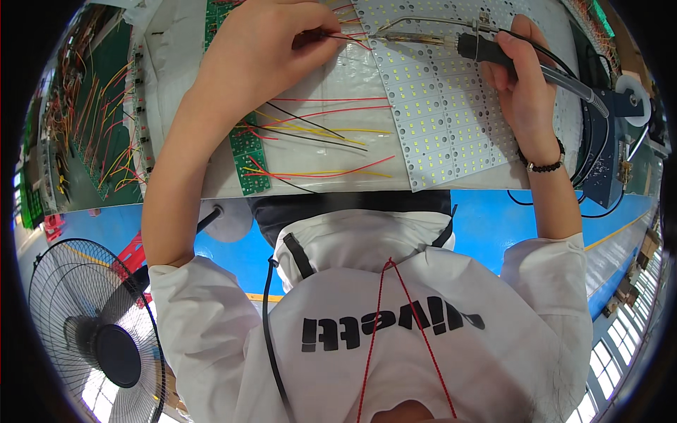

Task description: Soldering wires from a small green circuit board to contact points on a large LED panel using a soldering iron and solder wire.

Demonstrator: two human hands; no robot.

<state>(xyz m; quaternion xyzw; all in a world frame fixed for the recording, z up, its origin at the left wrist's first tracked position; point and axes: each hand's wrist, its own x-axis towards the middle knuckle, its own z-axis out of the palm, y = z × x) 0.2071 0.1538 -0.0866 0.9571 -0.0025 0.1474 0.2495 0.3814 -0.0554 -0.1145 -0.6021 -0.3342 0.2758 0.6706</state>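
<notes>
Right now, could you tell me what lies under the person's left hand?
Red wires pinched at the left hand's fingertips, over a green circuit board; the board beneath the palm is covered.

you're in an electronics assembly workshop, on a factory floor. your bench (331, 176) carries a white led panel (451, 113) dotted with small diodes, green circuit boards (248, 158), and loose red, yellow and black wires (317, 130). a soldering iron (451, 44) with its cable sits over the panel. more wired boards fill the rack (92, 127) at your left. a blue painted floor (493, 225) with a yellow line and a black pedestal fan (92, 331) lie beneath.
</notes>
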